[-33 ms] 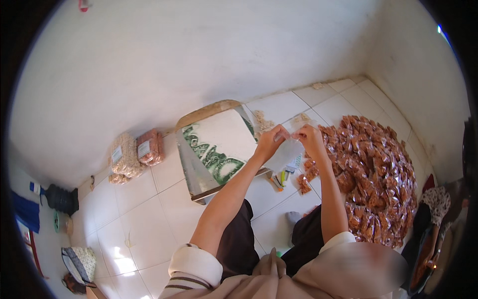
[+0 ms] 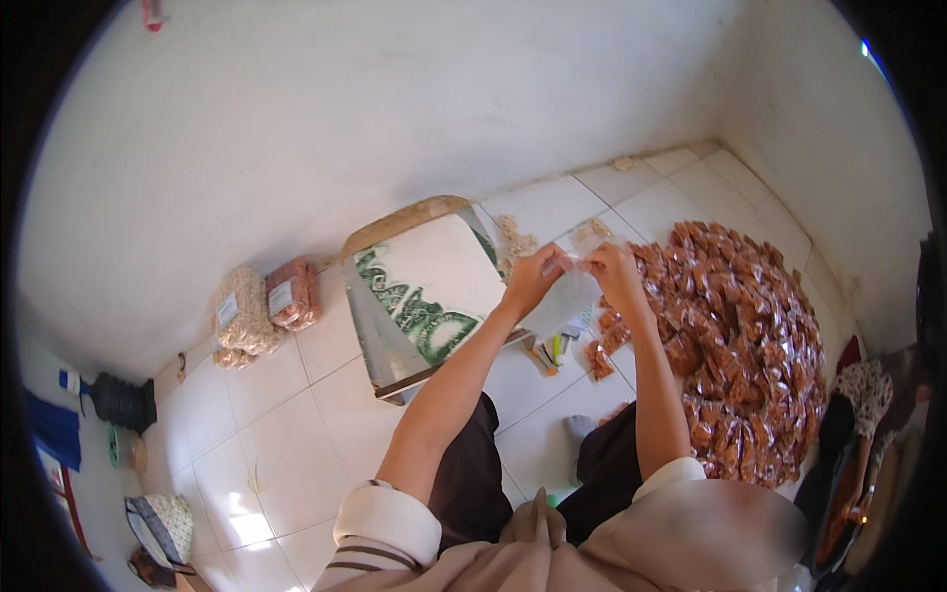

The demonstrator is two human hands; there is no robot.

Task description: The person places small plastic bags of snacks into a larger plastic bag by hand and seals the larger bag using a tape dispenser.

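Observation:
A clear plastic bag (image 2: 560, 306) hangs between my two hands, held up by its top edge. My left hand (image 2: 533, 280) pinches one side of that edge, and my right hand (image 2: 614, 270) pinches the other, fingertips close together. Whatever the bag contains, if anything, is hard to make out. Left of the hands is a low table (image 2: 367, 326) bearing a white sheet with a green pattern (image 2: 439, 271). Below the bag, small tools with orange and green parts (image 2: 546, 357) lie on the tiles.
Many small clear packets of reddish-brown food (image 2: 750, 335) form a wide heap at right; a few lie apart (image 2: 599, 360). Big bags of pale pieces (image 2: 247, 314) and reddish pieces (image 2: 294, 296) stand by the wall. Another person (image 2: 848, 474) sits at far right.
The view has shifted slightly. A little more of the bag's edge shows between my fingertips; both hands keep their pinch.

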